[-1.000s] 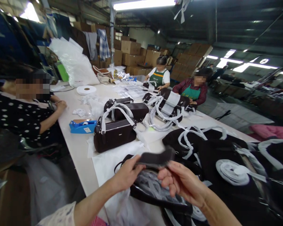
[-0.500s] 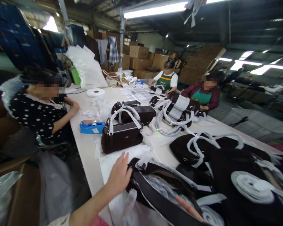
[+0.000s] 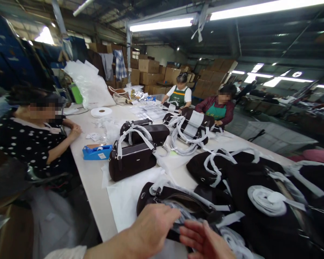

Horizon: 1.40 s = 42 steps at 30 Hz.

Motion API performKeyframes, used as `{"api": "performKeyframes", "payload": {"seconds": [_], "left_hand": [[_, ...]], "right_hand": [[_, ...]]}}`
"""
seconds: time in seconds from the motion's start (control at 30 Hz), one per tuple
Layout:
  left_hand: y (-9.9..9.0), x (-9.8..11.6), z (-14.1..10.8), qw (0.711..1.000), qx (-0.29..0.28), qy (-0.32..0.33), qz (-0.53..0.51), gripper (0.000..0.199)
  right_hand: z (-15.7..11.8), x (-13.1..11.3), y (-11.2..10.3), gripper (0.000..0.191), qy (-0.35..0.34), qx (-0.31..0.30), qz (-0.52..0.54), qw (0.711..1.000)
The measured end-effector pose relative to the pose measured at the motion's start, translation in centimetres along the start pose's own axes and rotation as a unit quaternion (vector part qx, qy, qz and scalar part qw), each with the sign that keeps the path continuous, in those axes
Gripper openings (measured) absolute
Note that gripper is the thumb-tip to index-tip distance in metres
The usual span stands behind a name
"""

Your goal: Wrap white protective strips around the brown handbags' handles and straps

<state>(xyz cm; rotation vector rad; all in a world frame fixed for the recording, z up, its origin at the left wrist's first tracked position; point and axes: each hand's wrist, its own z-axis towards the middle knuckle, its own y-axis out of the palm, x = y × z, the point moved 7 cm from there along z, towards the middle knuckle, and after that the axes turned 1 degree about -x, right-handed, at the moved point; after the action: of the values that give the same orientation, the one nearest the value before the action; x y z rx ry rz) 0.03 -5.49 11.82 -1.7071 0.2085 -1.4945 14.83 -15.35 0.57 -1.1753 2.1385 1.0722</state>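
An open dark brown handbag (image 3: pixel 144 196) lies in front of me, with clear plastic (image 3: pixel 175 205) showing in its mouth and white wrapping along its strap. My left hand (image 3: pixel 153 226) is over the near side of this bag, back of the hand up and fingers stretched to the right; its thumb is hidden. Beside it, my right hand (image 3: pixel 205 239) has its fingers apart and angled left, with nothing seen in them. A small gap separates the two hands. White sheets (image 3: pixel 121 205) lie under the bag's left end.
A finished-looking handbag (image 3: pixel 132 160) stands behind, near a blue tape dispenser (image 3: pixel 97 152). Dark bags and a white strap roll (image 3: pixel 266 200) crowd the right. A person in polka dots (image 3: pixel 27 133) sits left; two people in green aprons (image 3: pixel 216 111) work across the table (image 3: pixel 90 176).
My left hand has moved right and nearer, from the bag's left end to its near side. My right hand has risen out from behind the bag's dark strap. The view has turned slightly right.
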Motion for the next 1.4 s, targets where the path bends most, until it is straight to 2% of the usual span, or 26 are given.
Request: {"api": "performKeyframes", "payload": {"seconds": [0.07,0.13,0.2,0.27,0.3,0.37,0.43,0.53,0.6,0.67,0.73,0.8,0.9,1.0,1.13,1.23,1.3,1.4], "left_hand": [[1.9,0.6,-0.3,0.999,-0.041,0.029,0.003,0.022],[2.0,-1.0,-0.4,0.999,-0.017,0.009,-0.044,0.017],[0.4,-4.7,-0.5,0.990,0.086,-0.075,-0.089,0.021],[-1.3,-9.2,-1.1,0.959,0.191,-0.190,-0.084,0.025],[-1.6,-11.1,-1.4,0.947,0.211,-0.235,-0.062,0.026],[-1.2,-13.4,-1.4,0.944,0.191,-0.267,-0.020,0.024],[-0.5,-13.4,-1.1,0.955,0.177,-0.237,0.016,0.023],[-0.1,-11.0,-0.8,0.961,0.199,-0.174,0.081,0.027],[0.1,-9.5,-0.7,0.964,0.196,-0.147,0.107,0.027],[0.1,-9.2,-0.7,0.965,0.189,-0.149,0.100,0.028],[0.2,-9.9,-0.8,0.964,0.176,-0.183,0.078,0.032],[0.4,-11.0,-0.8,0.964,0.150,-0.212,0.063,0.037],[0.7,-11.8,-0.7,0.969,0.125,-0.205,0.063,0.028],[0.6,-12.4,-0.6,0.971,0.150,-0.182,0.045,0.014],[0.9,-13.7,-0.3,0.957,0.211,-0.186,0.063,0.029],[2.0,-15.1,0.1,0.954,0.229,-0.191,0.036,0.030],[2.4,-16.0,0.2,0.954,0.235,-0.184,-0.006,0.028],[1.8,-16.4,0.5,0.952,0.261,-0.154,-0.041,0.027]], "right_hand": [[1.5,0.2,4.6,0.068,-0.006,-0.035,0.029,0.999],[2.6,-0.4,7.0,0.061,-0.032,-0.017,0.051,0.998],[3.0,-1.6,7.9,0.054,-0.072,0.013,0.077,0.994],[2.9,-2.8,8.3,0.051,-0.110,0.022,0.103,0.988],[2.8,-3.2,8.5,0.051,-0.118,0.020,0.107,0.987],[3.0,-3.0,8.9,0.051,-0.101,0.020,0.085,0.991],[3.7,-2.2,8.8,0.051,-0.082,0.047,0.024,0.995],[5.0,-1.5,8.2,0.056,-0.076,0.094,-0.043,0.992],[5.8,-1.3,8.1,0.064,-0.055,0.099,-0.059,0.992],[6.1,-2.2,8.2,0.061,-0.078,0.091,-0.107,0.987],[6.2,-3.4,8.8,0.050,-0.126,0.077,-0.165,0.975],[6.5,-3.8,9.3,0.047,-0.125,0.066,-0.188,0.972],[7.1,-4.2,10.1,0.045,-0.134,0.053,-0.174,0.974],[6.8,-5.5,11.2,0.039,-0.187,0.009,-0.160,0.969],[5.8,-5.7,13.0,0.039,-0.171,-0.066,-0.165,0.969],[5.5,-5.0,14.2,0.042,-0.154,-0.104,-0.168,0.968],[5.6,-4.8,14.4,0.047,-0.146,-0.097,-0.197,0.965],[5.6,-5.6,13.2,0.050,-0.136,-0.052,-0.213,0.966]]}}
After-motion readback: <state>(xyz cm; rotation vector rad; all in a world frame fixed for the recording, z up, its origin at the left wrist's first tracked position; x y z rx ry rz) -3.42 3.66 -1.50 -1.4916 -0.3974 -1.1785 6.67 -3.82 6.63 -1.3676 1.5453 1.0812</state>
